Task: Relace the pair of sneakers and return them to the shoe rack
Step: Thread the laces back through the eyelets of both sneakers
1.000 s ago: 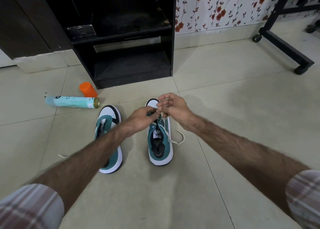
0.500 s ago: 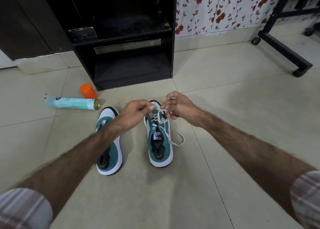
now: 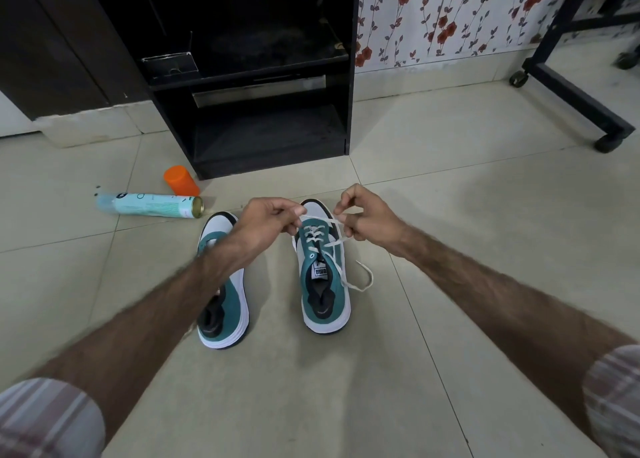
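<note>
Roughly halfway: my left hand (image 3: 266,220) and right hand (image 3: 363,220) each grip pinching lace (image 3: 317,219) over right sneaker (image 3: 323,267), lower eyelets threaded; left sneaker (image 3: 225,284) at 9 o'clock and shoe rack (image 3: 249,76) at 12 wait

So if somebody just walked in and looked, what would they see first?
Probably the two hands in the middle: the left hand and right hand each pinch the white shoelace over the right sneaker on the floor. Beside it, on the left, stands the other sneaker. Farther left, an orange cap and a spray can on its side lie before the black shoe rack.
</note>
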